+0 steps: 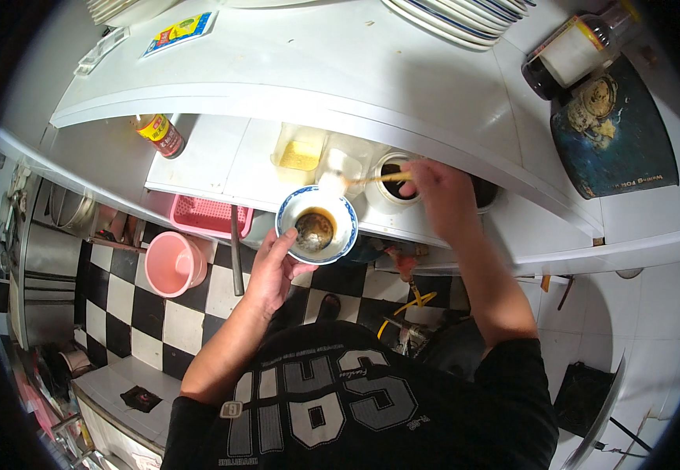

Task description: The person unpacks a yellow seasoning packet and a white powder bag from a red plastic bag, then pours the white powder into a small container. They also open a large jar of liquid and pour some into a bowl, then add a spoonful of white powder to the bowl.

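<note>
My left hand (275,267) grips the lower left rim of a white bowl (343,247) with a blue patterned edge. Dark brown liquid (315,228) with pale matter in it lies at the bowl's bottom. My right hand (434,191) holds a thin yellowish-brown utensil (378,178), whose blurred tip is just above the bowl, by a clear container of white seasoning (335,167). Left of that stands a container of yellow granules (300,155). A white jar (382,197) with dark contents is partly behind my right hand, and another dark-filled container (485,192) shows beyond my wrist.
An upper shelf (293,64) overhangs the containers, bearing stacked plates (463,23) and a seasoning packet (180,34). A sauce bottle (162,135) stands left on the lower shelf. Below are a pink basket (210,216), a metal handle (236,252) and a pink bucket (175,264).
</note>
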{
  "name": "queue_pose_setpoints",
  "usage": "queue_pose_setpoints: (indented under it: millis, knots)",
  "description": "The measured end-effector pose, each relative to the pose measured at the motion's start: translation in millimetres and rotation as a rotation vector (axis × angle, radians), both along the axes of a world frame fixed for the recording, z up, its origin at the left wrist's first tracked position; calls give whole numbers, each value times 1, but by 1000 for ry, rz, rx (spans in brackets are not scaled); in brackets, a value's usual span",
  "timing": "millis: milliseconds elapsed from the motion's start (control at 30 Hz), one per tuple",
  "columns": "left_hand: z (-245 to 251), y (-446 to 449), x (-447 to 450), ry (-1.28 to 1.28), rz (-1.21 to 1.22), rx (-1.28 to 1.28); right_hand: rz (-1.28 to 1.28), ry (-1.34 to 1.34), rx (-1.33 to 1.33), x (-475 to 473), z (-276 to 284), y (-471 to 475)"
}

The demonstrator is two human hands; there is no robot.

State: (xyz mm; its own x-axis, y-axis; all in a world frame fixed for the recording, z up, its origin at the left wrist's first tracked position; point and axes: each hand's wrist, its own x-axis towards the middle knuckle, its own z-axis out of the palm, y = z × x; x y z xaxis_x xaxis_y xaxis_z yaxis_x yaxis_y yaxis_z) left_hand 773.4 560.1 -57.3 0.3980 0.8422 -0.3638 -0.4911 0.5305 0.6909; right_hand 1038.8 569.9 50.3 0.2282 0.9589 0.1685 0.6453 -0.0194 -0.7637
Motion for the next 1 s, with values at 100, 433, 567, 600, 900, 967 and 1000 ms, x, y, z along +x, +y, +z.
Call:
queue_pose_setpoints:
  millis: [100,433,567,600,900,967,1000]
  knots:
    - [1,0,1,6,11,-31,-6,-288,216,-6,-11,-3]
    - [-1,0,1,-9,10,3,-9,-117,-107,-12,-38,26]
    - [-1,1,1,-9,7,9,-89,55,-134,1,-27,28]
    - [0,1,1,-2,5,12,-90,97,-92,2,-25,28]
    - [3,2,-3,-6,32,-14,125,-140,92,-16,-4,-15]
    - [4,3,-6,3,53,-26,144,-334,402,-29,-11,-1]
    - [4,4,-9,3,56,-24,119,-447,440,-34,-15,12]
